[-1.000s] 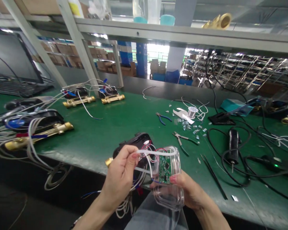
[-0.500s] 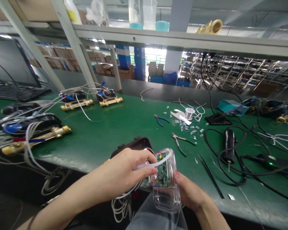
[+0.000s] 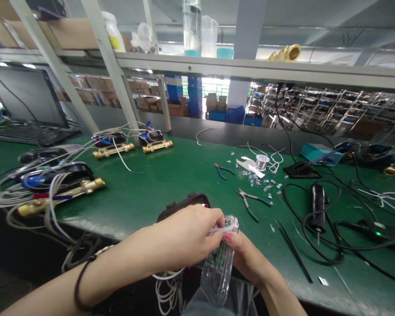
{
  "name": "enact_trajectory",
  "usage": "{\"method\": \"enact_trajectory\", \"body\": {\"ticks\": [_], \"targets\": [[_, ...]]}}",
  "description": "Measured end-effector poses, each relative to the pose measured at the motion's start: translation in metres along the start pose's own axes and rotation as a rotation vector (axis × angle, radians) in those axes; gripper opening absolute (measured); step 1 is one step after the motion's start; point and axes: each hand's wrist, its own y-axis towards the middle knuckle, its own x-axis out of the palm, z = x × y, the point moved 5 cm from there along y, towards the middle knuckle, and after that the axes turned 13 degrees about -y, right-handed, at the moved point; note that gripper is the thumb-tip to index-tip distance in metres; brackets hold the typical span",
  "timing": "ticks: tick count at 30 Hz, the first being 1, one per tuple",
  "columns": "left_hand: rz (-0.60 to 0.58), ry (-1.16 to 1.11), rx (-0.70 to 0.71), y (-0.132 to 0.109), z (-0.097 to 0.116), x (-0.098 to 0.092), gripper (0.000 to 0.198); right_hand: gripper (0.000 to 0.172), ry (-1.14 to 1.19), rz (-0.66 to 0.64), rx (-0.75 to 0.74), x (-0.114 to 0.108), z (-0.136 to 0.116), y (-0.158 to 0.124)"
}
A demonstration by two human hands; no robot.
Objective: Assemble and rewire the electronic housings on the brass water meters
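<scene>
Here, gripped between both hands just short of the near edge of the green bench (image 3: 171, 175): a clear plastic cover (image 3: 217, 267), turned edge-on, long axis running from the fingertips down and slightly left toward the lap. Left hand (image 3: 187, 237) closed over the cover's top end, fingertips pinching a thin white strip (image 3: 226, 227) looped across that end. Right hand (image 3: 246, 259) curled round the cover from the right and beneath, thumb pressed on its near edge just below the strip. Left hand the higher and nearer to the strip, right hand underneath in support. Inside the cover, a green circuit board (image 3: 221, 254), seen only as a sliver. Behind the left knuckles, a black casing (image 3: 184, 204), mostly hidden. Below the left wrist, loops of white wire (image 3: 167, 289), ends out of sight. Also hidden: the right fingers behind the cover, and where the strip's ends go; cover's lower end hard to tell from the grey cloth (image 3: 197, 305) beneath.
</scene>
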Motion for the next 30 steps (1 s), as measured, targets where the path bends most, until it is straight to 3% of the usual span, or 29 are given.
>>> {"method": "enact_trajectory", "body": {"ticks": [3, 9, 16, 23, 28, 30], "targets": [[-0.039, -0.017, 0.010, 0.011, 0.001, 0.001, 0.026, 0.050, -0.077, 0.040, -0.035, -0.002, -0.002, -0.002], [0.197, -0.050, -0.103, 0.025, -0.013, -0.015, 0.028, 0.048, -0.099, 0.099, -0.072, -0.003, -0.004, -0.001], [0.387, 0.021, -0.166, 0.029, -0.038, -0.031, 0.030, 0.057, 0.011, 0.091, 0.014, -0.003, -0.007, -0.005], [0.543, 0.088, -0.218, 0.010, -0.056, -0.053, 0.032, 0.063, 0.114, 0.090, 0.006, -0.011, 0.001, -0.011], [0.616, 0.138, -0.164, -0.015, -0.040, -0.047, 0.032, 0.059, 0.181, 0.152, -0.003, -0.012, 0.001, -0.006], [0.719, 0.162, -0.082, -0.030, -0.025, -0.044, 0.032, 0.056, 0.185, 0.226, -0.006, -0.016, 0.003, -0.004]]}}
